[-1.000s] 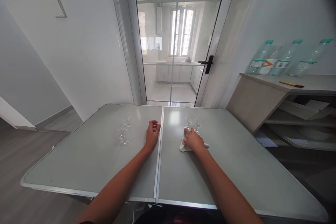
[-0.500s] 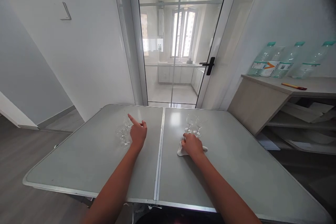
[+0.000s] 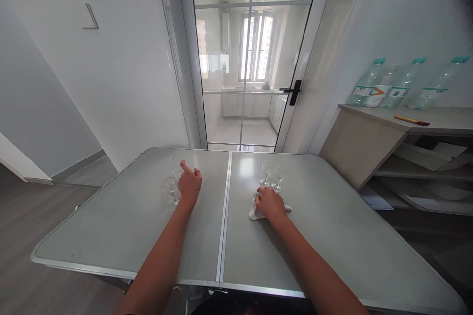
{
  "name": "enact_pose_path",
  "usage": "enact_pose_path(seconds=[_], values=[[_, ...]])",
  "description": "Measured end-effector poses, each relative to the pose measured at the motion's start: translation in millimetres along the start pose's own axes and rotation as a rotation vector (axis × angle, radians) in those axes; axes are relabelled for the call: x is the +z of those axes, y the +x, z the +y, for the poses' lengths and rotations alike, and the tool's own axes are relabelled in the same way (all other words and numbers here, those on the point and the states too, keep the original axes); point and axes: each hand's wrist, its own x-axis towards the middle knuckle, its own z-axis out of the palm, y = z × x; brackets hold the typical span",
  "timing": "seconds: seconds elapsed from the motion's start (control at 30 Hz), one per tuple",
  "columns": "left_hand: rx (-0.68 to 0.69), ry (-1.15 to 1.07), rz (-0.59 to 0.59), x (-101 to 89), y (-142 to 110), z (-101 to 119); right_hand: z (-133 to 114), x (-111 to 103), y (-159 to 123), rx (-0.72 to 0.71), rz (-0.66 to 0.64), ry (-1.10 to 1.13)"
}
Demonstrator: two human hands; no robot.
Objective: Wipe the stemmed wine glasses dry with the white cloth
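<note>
My left hand [image 3: 189, 186] is over the left half of the table, right beside a cluster of clear stemmed glasses [image 3: 169, 183]. Its index finger points forward and the other fingers are loosely bent; no held object shows in it. The hand partly hides the glasses. On the right half, my right hand [image 3: 271, 202] rests closed on a white cloth [image 3: 254, 211], with cloth sticking out on both sides. Just beyond that hand two more stemmed glasses stand upright, a left one [image 3: 265, 180] and a right one [image 3: 278, 184].
The grey folding table [image 3: 121, 226] has a metal seam [image 3: 224, 216] down its middle. Behind it stands a glass door [image 3: 223, 130] with a black handle [image 3: 294, 92]. At right, a wooden shelf unit [image 3: 364, 142] carries several plastic bottles [image 3: 399, 88] and a yellow-and-red stick [image 3: 411, 119].
My left hand has shifted slightly left and nearer to the glass cluster, covering more of it. My right hand and the cloth stay in place.
</note>
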Motion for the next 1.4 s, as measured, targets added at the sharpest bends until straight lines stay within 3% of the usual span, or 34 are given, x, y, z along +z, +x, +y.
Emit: enact_pose_path(seconds=[0.27,0.43,0.5,0.6,0.67,0.73,0.83,0.97,1.07,1.2,1.4], values=[[0.053,0.029,-0.025,-5.1,-6.3,1.6,-6.0,-6.9,-6.3,-0.054,0.034,0.022],[0.198,-0.059,-0.097,-7.4,-16.0,10.2,-19.5,-5.6,-18.1,-0.536,0.214,0.404],[0.300,-0.205,-0.168,-5.7,-25.5,16.5,-25.4,-2.9,-20.5,-0.627,0.346,0.625],[0.478,-0.616,-0.380,-1.8,-45.8,26.8,-31.8,-1.6,-21.0,-0.595,0.501,0.855],[0.535,-0.820,-0.501,0.9,-61.6,32.9,-34.3,-2.6,-21.1,-0.521,0.528,0.942],[0.519,-0.963,-0.557,3.3,-76.9,37.6,-36.0,-3.4,-21.8,-0.425,0.483,1.009],[0.429,-1.146,-0.632,6.1,-94.1,42.1,-37.4,-1.2,-22.3,-0.378,0.288,1.144],[0.358,-1.225,-0.618,6.9,-101.7,44.3,-37.9,7.1,-18.2,-0.380,0.077,1.293],[0.339,-1.266,-0.620,7.8,-100.4,46.4,-38.4,10.3,-14.8,-0.287,0.107,1.403],[0.219,-1.315,-0.516,12.4,-96.6,50.8,-38.3,5.9,-15.3,-0.227,0.201,1.464],[0.272,-1.441,-0.834,14.0,-100.3,53.9,-39.2,3.1,-18.7,-0.365,0.277,1.201]])
